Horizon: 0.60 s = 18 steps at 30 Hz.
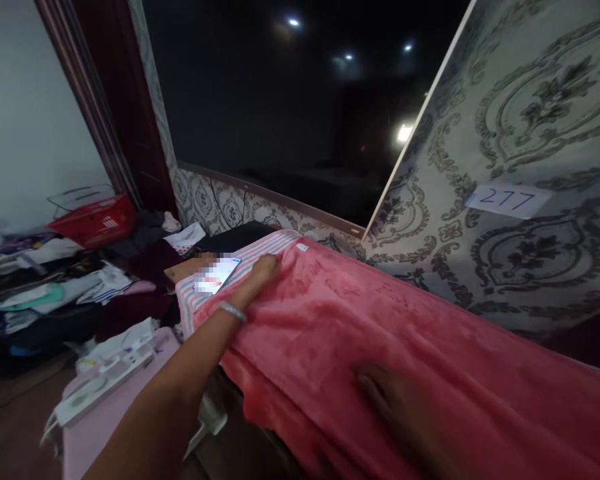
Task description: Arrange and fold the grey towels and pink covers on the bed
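A pink fleece blanket (380, 327) is spread over a long narrow surface beside the patterned wall. My left hand (264, 269), with a bracelet on its wrist, reaches to the blanket's far end and its fingers curl over the edge of the cloth, above a striped layer (260, 252) underneath. My right hand (405, 407) lies flat on the blanket near me, blurred, fingers stretched out. A phone (216, 275) with a lit screen lies just left of my left hand.
A red basket (97, 220) and heaps of clothes (55, 287) fill the left side. A white iron (100, 380) rests on a pink board (95, 427) at lower left. A paper label reading 277 (507, 199) is stuck on the wall. A dark window (290, 100) is ahead.
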Available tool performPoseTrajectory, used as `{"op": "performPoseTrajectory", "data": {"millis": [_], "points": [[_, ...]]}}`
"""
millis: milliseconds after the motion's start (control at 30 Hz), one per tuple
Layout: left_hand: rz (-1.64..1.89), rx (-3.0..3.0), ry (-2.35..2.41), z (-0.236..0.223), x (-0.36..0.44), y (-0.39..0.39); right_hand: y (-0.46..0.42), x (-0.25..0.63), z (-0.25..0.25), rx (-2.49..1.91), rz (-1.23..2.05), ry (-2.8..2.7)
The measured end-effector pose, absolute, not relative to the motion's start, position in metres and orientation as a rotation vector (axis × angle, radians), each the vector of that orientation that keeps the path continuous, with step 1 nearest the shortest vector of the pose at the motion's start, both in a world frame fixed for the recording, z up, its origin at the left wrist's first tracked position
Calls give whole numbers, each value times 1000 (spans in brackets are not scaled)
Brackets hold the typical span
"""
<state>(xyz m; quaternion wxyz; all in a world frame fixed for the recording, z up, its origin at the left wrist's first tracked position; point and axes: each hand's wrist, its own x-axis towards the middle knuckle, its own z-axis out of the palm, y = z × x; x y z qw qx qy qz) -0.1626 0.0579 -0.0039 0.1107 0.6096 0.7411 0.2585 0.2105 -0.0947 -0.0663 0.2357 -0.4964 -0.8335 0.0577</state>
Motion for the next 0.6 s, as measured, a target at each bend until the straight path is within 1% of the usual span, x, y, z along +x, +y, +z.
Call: {"op": "performPoseTrajectory", "data": {"millis": [133,267,367,533,600], "points": [[624,1670,2210,-1,-154,107,-94,202,-80,-1316,221,-2301],[571,1586,2201,-4,-151,133,-93,205,-84,-1299,269,-2273],[620,1564,2219,-6,-150,143,-89,208,-86,-1273,341,-2224],[834,1569,2359,-13,-154,148,-87,207,-88,-1257,530,-2196],[840,1558,2361,-18,-156,150,-88,205,-90,-1255,556,-2149]]}}
